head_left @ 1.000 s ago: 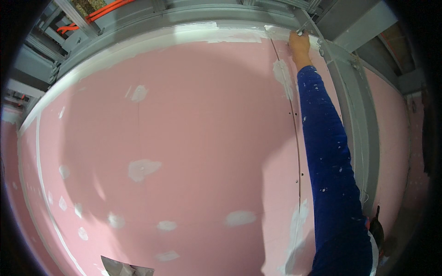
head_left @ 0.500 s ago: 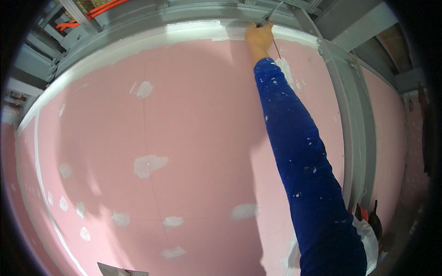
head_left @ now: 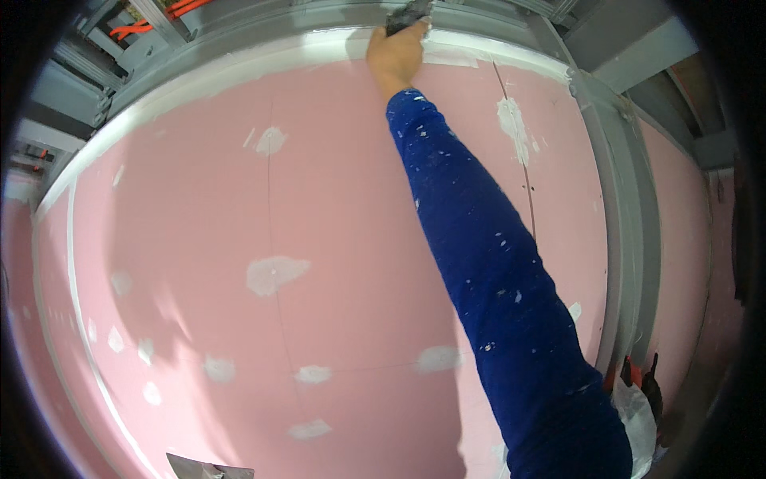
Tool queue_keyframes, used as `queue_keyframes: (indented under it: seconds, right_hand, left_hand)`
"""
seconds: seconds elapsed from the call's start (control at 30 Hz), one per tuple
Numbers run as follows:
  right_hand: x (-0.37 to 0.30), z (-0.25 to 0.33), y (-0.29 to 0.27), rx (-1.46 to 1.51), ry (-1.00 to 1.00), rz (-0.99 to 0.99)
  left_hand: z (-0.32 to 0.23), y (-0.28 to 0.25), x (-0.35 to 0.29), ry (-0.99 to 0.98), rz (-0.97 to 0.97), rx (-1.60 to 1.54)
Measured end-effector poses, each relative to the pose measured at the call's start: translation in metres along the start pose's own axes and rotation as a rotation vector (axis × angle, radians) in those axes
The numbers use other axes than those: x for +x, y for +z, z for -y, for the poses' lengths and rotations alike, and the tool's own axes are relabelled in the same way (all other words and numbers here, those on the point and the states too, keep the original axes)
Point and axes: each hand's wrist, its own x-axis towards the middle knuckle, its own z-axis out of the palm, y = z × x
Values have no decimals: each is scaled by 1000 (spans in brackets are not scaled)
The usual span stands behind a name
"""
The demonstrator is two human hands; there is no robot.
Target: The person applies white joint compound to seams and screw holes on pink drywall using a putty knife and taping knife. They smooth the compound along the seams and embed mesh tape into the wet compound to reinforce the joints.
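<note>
Near the top of a pink wallboard (head_left: 359,207), my right hand (head_left: 396,54) is closed around a putty knife (head_left: 408,16) with a dark, smeared surface. The hand lies against the white compound band (head_left: 311,49) that runs along the board's upper edge. My blue sleeve (head_left: 479,263), flecked with white, reaches up from the lower right. At the bottom edge the metal blade of a wide scraper (head_left: 209,467) shows in part; whatever holds it is outside the picture. My left hand is not in view.
White filler patches (head_left: 275,275) dot the board, and an open seam (head_left: 528,195) runs down right of my arm. A grey metal post (head_left: 622,223) stands at the right, with a white plastic bag (head_left: 636,419) low beside it. Orange tubes (head_left: 187,6) show above, behind grey framing.
My right hand has slid left along the top band with the putty knife, and the seam on the right is uncovered. The whole view has shifted slightly. The scraper blade stays at the bottom.
</note>
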Motion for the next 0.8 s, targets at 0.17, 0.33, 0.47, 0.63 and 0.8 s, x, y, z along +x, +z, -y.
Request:
queue_keyframes:
  seconds: [0.17, 0.33, 0.47, 0.63, 0.8]
  right_hand:
    - [-7, -15, -2, 160, 19, -49]
    - [11, -46, -78, 359, 101, 154]
    - [-5, -43, -152, 889, 324, 631]
    - [-110, -3, -197, 869, 570, 1047]
    - [-231, -1, -225, 788, 803, 1075]
  left_hand:
    - [-4, 6, 1, -1, 48, 244]
    - [-6, 16, -2, -33, 208, 67]
    - [-26, 37, 5, 22, 115, 261]
    - [-71, 63, 19, 62, 383, -112]
    - [-77, 107, 47, 40, 491, -275]
